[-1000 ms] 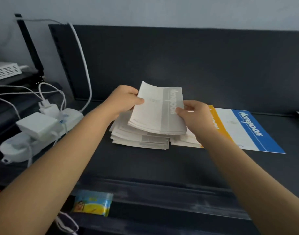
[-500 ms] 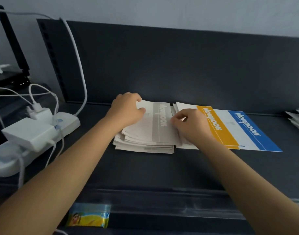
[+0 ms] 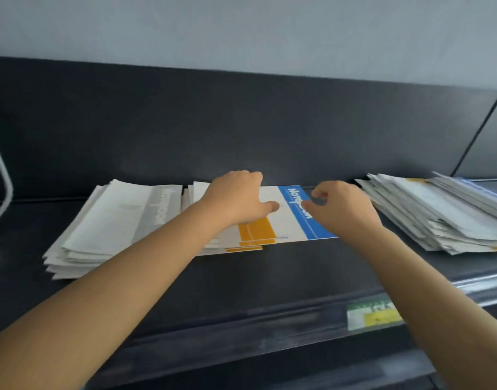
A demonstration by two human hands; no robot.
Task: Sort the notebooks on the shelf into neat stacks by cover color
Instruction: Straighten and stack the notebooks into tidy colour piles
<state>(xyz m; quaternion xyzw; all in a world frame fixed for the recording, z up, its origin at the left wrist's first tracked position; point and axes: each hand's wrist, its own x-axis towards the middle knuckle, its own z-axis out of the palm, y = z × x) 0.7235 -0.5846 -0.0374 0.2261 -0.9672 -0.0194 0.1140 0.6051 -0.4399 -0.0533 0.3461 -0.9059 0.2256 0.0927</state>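
free: shelf (image 3: 270,273) front | blocked: back panel (image 3: 241,122); grey stack (image 3: 115,220) left; pile (image 3: 438,212) right

On the shelf (image 3: 270,277) lie left stack (image 3: 112,220), middle stack (image 3: 282,220) (just beside) and right pile (image 3: 438,212).

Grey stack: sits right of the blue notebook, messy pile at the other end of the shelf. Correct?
Not quite. The head view shows the grey stack left of the blue notebook, not right. The messy pile is at the other end of the shelf, as you said.
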